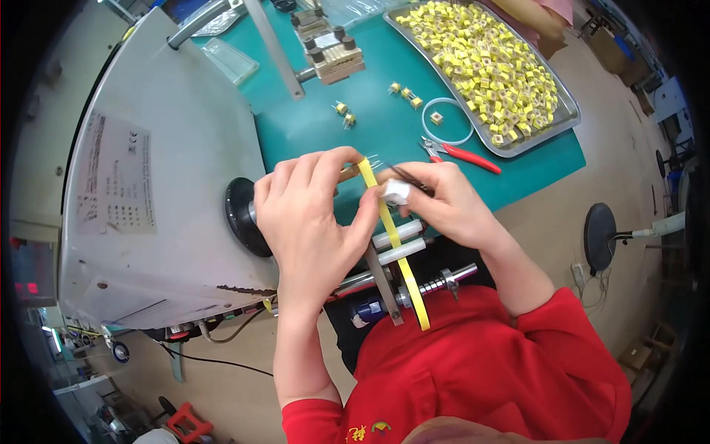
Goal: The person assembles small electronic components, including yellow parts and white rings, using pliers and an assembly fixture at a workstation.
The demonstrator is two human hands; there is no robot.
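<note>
A strip of yellow tape (393,238) runs up from a roll, seen edge-on near my waist, over two white rollers (400,242). My left hand (307,211) is closed in a pinch at the tape's upper end, with the forefinger above it and the thumb below. Thin metal pins (374,160) stick out just beyond the tape; the part they belong to is mostly hidden by the fingers. Close by on the right, my right hand (447,200) is closed around a slim dark tool (410,178), its kind unclear. A white wrap (396,192) covers its thumb.
The large grey machine (177,163) with a black knob (242,217) stands left. On the green mat (296,133) lie red-handled cutters (466,155), a pale blue ring (424,118) and several small yellow coils (405,94). A metal tray (510,152) holds many more. Another person's arm (534,16) is beyond it.
</note>
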